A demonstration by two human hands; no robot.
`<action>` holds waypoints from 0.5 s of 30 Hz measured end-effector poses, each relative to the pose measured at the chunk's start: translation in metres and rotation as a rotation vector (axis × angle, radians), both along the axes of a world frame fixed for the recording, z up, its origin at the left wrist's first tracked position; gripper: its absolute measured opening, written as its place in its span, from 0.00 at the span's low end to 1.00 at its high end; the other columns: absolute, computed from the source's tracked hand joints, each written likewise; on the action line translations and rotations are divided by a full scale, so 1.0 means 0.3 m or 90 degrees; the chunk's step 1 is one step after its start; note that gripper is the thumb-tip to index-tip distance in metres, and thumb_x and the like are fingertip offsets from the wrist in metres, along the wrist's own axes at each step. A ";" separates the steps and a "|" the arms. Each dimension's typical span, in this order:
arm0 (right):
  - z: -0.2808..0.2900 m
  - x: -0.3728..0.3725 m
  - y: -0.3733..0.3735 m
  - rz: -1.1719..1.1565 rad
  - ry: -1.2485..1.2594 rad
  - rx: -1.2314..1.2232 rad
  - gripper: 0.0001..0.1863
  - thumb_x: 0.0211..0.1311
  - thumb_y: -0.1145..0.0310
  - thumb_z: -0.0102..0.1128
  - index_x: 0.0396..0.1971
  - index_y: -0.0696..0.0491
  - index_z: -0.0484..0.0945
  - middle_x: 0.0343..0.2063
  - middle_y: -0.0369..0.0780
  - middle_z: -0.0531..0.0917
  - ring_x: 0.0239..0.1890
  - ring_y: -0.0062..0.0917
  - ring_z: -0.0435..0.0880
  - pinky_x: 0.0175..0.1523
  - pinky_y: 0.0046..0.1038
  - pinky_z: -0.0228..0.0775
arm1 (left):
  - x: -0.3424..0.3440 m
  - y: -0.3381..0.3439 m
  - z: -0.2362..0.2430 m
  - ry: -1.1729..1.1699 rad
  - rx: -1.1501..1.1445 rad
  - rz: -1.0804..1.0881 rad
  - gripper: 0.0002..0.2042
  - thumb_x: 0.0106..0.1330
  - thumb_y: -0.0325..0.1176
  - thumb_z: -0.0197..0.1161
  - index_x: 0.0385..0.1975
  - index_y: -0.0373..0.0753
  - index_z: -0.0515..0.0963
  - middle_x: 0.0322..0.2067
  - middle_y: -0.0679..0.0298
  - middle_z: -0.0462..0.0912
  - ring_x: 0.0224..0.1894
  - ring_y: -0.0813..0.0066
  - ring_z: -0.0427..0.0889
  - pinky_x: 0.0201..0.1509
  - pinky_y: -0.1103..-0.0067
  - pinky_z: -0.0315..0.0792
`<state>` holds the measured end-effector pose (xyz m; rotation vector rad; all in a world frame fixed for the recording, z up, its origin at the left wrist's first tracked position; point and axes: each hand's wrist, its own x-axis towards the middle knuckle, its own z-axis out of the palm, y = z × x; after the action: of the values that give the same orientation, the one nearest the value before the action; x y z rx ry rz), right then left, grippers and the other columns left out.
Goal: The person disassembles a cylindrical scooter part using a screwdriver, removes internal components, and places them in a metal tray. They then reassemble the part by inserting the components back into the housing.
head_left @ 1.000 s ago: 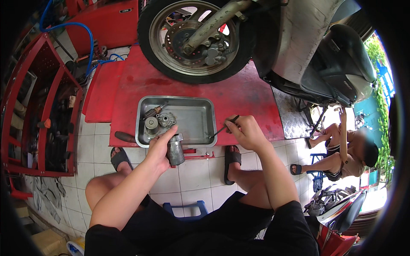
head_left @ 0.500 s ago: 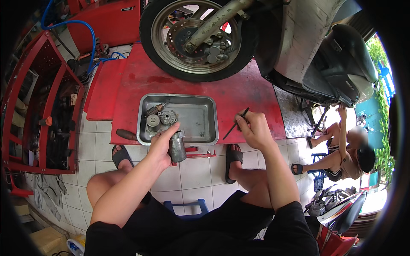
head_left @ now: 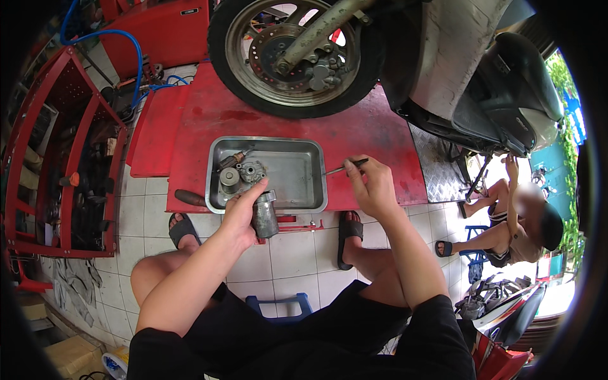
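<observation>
My left hand [head_left: 240, 214] is closed around a dull grey metal cylinder [head_left: 265, 218], like a small motor housing, beside the tray's near rim. A slim, dark pen-like tool [head_left: 345, 167] is pinched in my right hand [head_left: 373, 183], its thin end pointing left at the tray's right rim. The shallow metal tray [head_left: 320, 183] stands between my hands. In its left half sit a short round metal part [head_left: 229, 180], a grey casting with a hole in the middle [head_left: 253, 170] and a brownish part with a shaft [head_left: 233, 159]. Small bits lie on its floor.
The tray rests on a red platform [head_left: 373, 136], under a motorbike's front wheel [head_left: 297, 107]. A brown-handled tool [head_left: 189, 197] lies left of the tray. A red shelf rack [head_left: 73, 152] stands at the left. Another person [head_left: 516, 218] sits low at the right beside the bike.
The pen-like tool has swung from steeply slanted to nearly level, its thin end now at the tray's right rim. My right hand has turned slightly. My left hand keeps its hold.
</observation>
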<state>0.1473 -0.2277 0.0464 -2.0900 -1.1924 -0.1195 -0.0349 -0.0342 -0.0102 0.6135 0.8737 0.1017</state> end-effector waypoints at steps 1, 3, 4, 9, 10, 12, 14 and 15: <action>0.003 0.001 0.000 -0.015 -0.015 0.007 0.09 0.68 0.70 0.57 0.34 0.61 0.80 0.30 0.48 0.84 0.29 0.43 0.83 0.34 0.33 0.74 | 0.000 -0.002 0.005 0.000 0.001 0.004 0.14 0.60 0.46 0.73 0.35 0.47 0.78 0.28 0.70 0.80 0.27 0.76 0.79 0.27 0.69 0.74; 0.000 0.013 0.011 -0.024 -0.075 0.065 0.11 0.71 0.68 0.55 0.35 0.61 0.79 0.25 0.45 0.82 0.25 0.34 0.81 0.32 0.29 0.72 | 0.000 -0.005 0.019 0.002 0.003 0.011 0.13 0.60 0.45 0.73 0.35 0.46 0.78 0.28 0.70 0.80 0.27 0.76 0.79 0.28 0.69 0.74; -0.001 0.018 0.016 -0.028 -0.106 0.095 0.12 0.72 0.67 0.53 0.35 0.61 0.78 0.22 0.43 0.81 0.23 0.29 0.81 0.31 0.28 0.70 | -0.001 -0.005 0.018 -0.004 0.002 0.017 0.13 0.60 0.45 0.73 0.35 0.46 0.78 0.28 0.70 0.80 0.27 0.76 0.79 0.28 0.70 0.74; -0.034 0.077 -0.011 -0.074 0.333 -0.051 0.16 0.77 0.59 0.49 0.39 0.57 0.77 0.21 0.35 0.77 0.22 0.17 0.74 0.27 0.23 0.65 | 0.005 -0.011 0.017 -0.022 -0.005 0.020 0.13 0.60 0.43 0.73 0.36 0.44 0.78 0.29 0.68 0.80 0.27 0.77 0.79 0.29 0.73 0.75; -0.036 0.091 -0.018 -0.063 0.388 -0.097 0.16 0.77 0.58 0.48 0.40 0.57 0.77 0.22 0.33 0.77 0.22 0.15 0.73 0.27 0.22 0.64 | 0.008 -0.014 0.017 -0.022 -0.004 0.017 0.13 0.60 0.43 0.73 0.36 0.44 0.78 0.29 0.68 0.80 0.28 0.77 0.79 0.29 0.73 0.75; 0.061 0.055 0.008 -0.053 0.518 -0.034 0.17 0.75 0.58 0.51 0.39 0.59 0.78 0.19 0.34 0.75 0.22 0.16 0.73 0.28 0.24 0.66 | -0.004 -0.005 0.011 -0.016 0.000 0.026 0.13 0.60 0.42 0.74 0.35 0.44 0.78 0.29 0.68 0.81 0.28 0.76 0.79 0.29 0.73 0.75; 0.097 0.040 -0.002 -0.027 0.498 -0.062 0.17 0.71 0.58 0.56 0.37 0.59 0.80 0.16 0.36 0.76 0.21 0.20 0.74 0.29 0.27 0.69 | -0.010 0.001 0.018 0.000 -0.008 0.020 0.14 0.59 0.42 0.74 0.35 0.43 0.78 0.29 0.68 0.81 0.28 0.76 0.79 0.30 0.73 0.76; 0.064 0.052 -0.038 0.012 0.443 -0.220 0.17 0.70 0.59 0.57 0.36 0.60 0.81 0.17 0.37 0.77 0.22 0.21 0.76 0.30 0.28 0.70 | -0.013 0.005 0.020 0.008 -0.013 0.018 0.14 0.59 0.42 0.74 0.35 0.43 0.78 0.29 0.67 0.81 0.28 0.76 0.79 0.30 0.73 0.76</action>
<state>0.1630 -0.2391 0.0655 -2.1260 -0.8321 0.8106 -0.0388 -0.0327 -0.0041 0.5840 0.8952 0.1150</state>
